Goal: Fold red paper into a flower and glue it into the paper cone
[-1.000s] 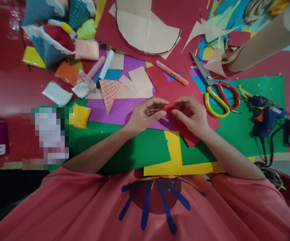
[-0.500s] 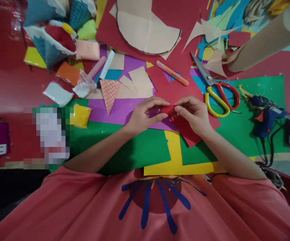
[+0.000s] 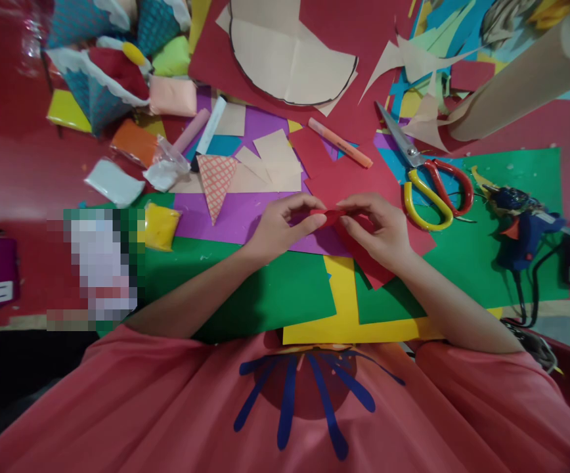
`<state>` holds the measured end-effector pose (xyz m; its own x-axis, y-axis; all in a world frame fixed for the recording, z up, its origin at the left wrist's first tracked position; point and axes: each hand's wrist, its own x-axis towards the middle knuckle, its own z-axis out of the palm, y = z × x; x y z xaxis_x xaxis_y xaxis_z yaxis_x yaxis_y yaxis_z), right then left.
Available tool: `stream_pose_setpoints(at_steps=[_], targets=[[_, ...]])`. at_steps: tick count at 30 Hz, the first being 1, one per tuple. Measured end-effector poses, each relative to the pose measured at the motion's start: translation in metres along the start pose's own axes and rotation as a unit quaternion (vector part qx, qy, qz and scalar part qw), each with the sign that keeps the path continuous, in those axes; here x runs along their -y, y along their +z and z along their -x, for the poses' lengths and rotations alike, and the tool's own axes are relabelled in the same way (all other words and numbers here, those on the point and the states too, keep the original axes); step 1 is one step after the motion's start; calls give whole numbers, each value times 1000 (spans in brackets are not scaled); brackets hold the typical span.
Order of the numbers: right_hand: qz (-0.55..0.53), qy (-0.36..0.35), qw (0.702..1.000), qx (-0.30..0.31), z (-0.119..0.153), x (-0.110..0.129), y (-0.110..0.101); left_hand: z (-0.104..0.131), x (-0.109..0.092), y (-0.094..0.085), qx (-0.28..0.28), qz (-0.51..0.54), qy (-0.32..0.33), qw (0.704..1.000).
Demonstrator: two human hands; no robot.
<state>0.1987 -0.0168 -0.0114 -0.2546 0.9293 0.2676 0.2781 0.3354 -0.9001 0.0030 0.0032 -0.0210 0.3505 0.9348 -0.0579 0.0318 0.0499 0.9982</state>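
Note:
A small piece of red paper [image 3: 333, 215] is pinched between my two hands, its full shape partly hidden by the fingers. My left hand [image 3: 287, 226] grips its left end between thumb and fingers. My right hand [image 3: 381, 226] is closed on the other end. Beneath them lie larger red paper sheets [image 3: 376, 272] and a purple sheet [image 3: 236, 226]. To the right of my right hand rest scissors [image 3: 413, 156] with one yellow and one red handle. A small paper triangle with a red lattice pattern [image 3: 217, 180] lies left of my left hand.
A blue glue gun [image 3: 528, 236] with its cord lies at the right. Above the hands are an orange marker [image 3: 341, 143] and a cream paper cutout [image 3: 285, 72]. A beige paper roll [image 3: 516, 85] is at the upper right. Clay packets [image 3: 115, 182] and blue cones [image 3: 100, 92] fill the left.
The red piece has turned in my fingers and now looks thinner and more level. My fingertips have shifted slightly along it. The surrounding things have stayed put.

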Motion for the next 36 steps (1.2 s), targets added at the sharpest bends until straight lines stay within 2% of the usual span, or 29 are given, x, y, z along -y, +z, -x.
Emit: stream_pose_setpoints(at_steps=[11, 16, 23, 27, 29, 31, 36], targets=[[52, -94, 994, 31, 3, 1, 1, -3, 3, -4, 71, -87, 65, 992], [59, -108, 992, 41, 4, 2, 1, -3, 4, -5, 90, -96, 88, 987], [-88, 23, 995, 28, 1, 2, 0, -3, -3, -3, 30, -81, 63, 994], [-91, 64, 992, 53, -4, 1, -2, -2, -2, -1, 32, 23, 23, 999], [-82, 71, 992, 59, -5, 1, -2, -1, 2, 0, 36, 37, 24, 998], [-93, 85, 990, 56, -6, 1, -2, 0, 6, 0, 27, 9, 47, 999], [-156, 158, 975, 32, -7, 5, 2, 5, 10, 2, 16, -136, 121, 983]])
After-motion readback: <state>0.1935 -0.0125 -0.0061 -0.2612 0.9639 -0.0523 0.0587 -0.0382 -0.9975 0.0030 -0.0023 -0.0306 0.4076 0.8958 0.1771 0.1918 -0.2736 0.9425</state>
